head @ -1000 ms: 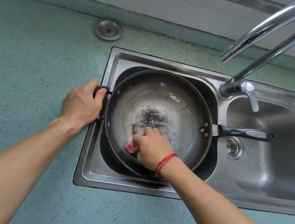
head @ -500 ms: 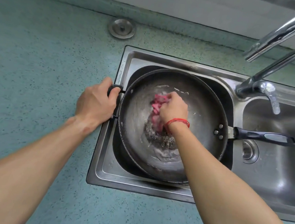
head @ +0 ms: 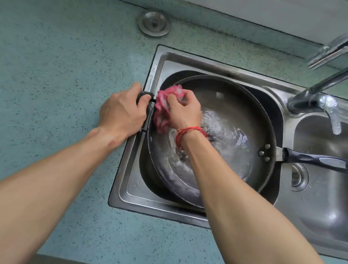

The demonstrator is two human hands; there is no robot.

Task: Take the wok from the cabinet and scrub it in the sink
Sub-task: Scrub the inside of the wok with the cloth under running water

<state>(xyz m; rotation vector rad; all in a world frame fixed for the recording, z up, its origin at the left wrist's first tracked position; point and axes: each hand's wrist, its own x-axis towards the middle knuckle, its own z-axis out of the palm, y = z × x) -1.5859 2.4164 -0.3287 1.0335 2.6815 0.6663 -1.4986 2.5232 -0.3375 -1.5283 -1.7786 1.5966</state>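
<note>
A dark, worn wok [head: 247,109] lies tilted in the left basin of the steel sink [head: 161,65], with water and foam swirling in its bottom. Its long black handle [head: 317,160] points right over the other basin. My left hand [head: 121,112] grips the small black loop handle on the wok's left rim. My right hand [head: 182,109] holds a pink cloth [head: 162,109] bunched against the wok's upper left inner wall, close to my left hand. A red string circles my right wrist.
A chrome faucet [head: 315,100] rises at the back right, its spout arching overhead. The right basin [head: 334,204] has a drain strainer. A round steel sink plug [head: 154,23] lies on the teal speckled countertop [head: 57,64] behind the sink.
My right hand has swept the pink cloth from the wok's near centre, up through the middle, to its upper left wall. Water now swirls in the bottom. My left hand keeps its grip.
</note>
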